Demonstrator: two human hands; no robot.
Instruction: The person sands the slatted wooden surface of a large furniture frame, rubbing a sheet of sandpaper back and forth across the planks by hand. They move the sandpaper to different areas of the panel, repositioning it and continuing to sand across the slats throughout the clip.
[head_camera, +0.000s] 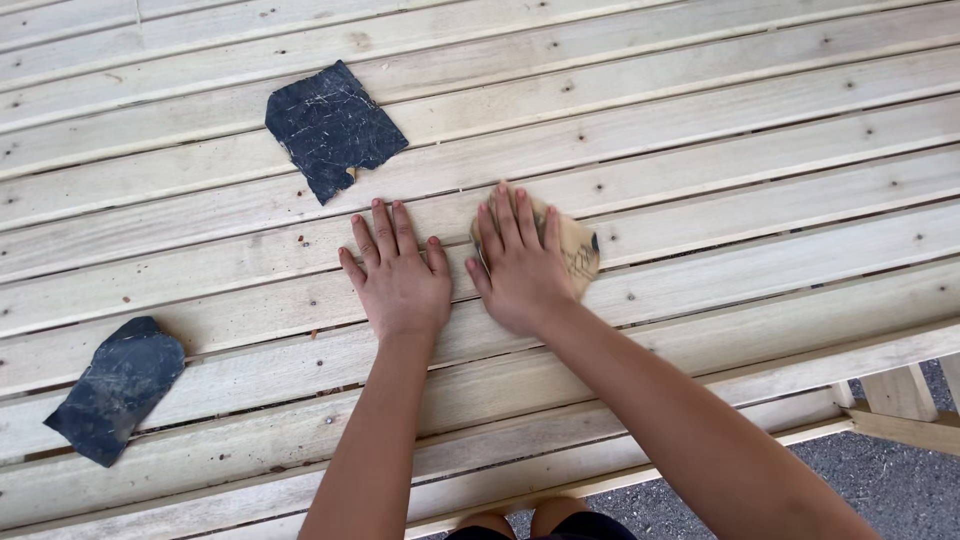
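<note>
**Two flat hands, three sheets of sandpaper on a slatted wooden desk**

One sheet of sandpaper, tan side up (578, 250), lies under the right hand (520, 265), just right of the picture's centre. The palm presses it flat against the slats; the fingers (507, 222) lie straight and close together, pointing to 12 o'clock, gripping nothing, only bearing down on the sheet. The sheet's edge shows at 3 o'clock of the hand, past the little finger.

The left hand (400, 280) rests just beside the right, at its 9 o'clock, the thumbs near each other but apart. It lies palm down on bare wood, fingers extended and slightly spread, holding nothing.

Two more sheets lie dark side up. One dark sheet (333, 128), scratched and roughly square, sits at 11 o'clock of the left hand, near the fingertips but not touching. The other dark sheet (118, 388), curled at one corner, lies well apart at 8 o'clock, near the left edge.

So the count: two hands, three sandpaper sheets, one tan face and two dark.

The desk (760, 150) is built of long pale wooden slats running across at a slight tilt, with narrow gaps and small screw or nail heads. A wooden leg (898, 392) shows at the lower right. Beyond the near edge is grey gravelly ground (900, 485), in daylight. The person's knees (520, 522) show at 6 o'clock.
</note>
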